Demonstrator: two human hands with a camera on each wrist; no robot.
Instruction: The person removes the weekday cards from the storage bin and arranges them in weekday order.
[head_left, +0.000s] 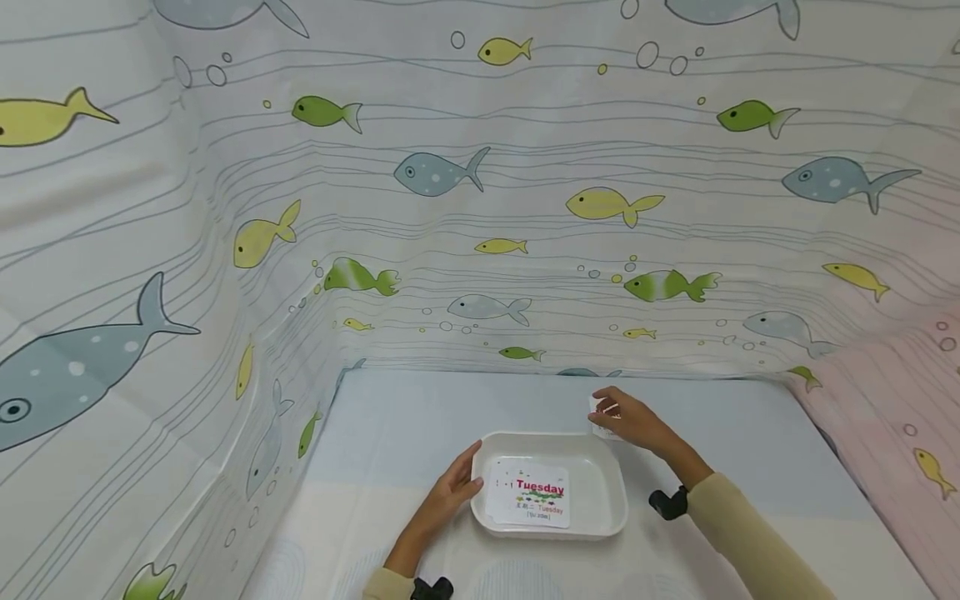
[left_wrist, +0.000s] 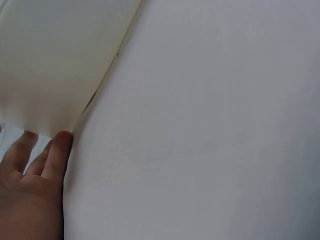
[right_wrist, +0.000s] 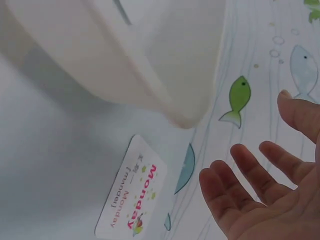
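Observation:
A white plastic tray (head_left: 615, 512) stands on the table, with a card reading "Tuesday" (head_left: 527, 493) lying flat inside it, toward its left end. My left hand (head_left: 447, 490) holds the tray's left side, thumb at the rim and fingers along the outer wall. The left wrist view shows those fingers (left_wrist: 59, 155) against the tray wall (left_wrist: 50, 65). Beyond the tray's far right corner, a card reading "Monday" (right_wrist: 131, 192) lies on the table. My right hand (head_left: 633, 421) hovers near that card, fingers loosely bent and holding nothing; it overlaps the card in the head view.
A pale blue and white cloth (head_left: 420, 400) covers the table. Fish-printed fabric (head_left: 540, 125) hangs as walls at the back, left and right. Dark wrist devices (head_left: 669, 503) are worn on both arms, below beige sleeves (head_left: 750, 533).

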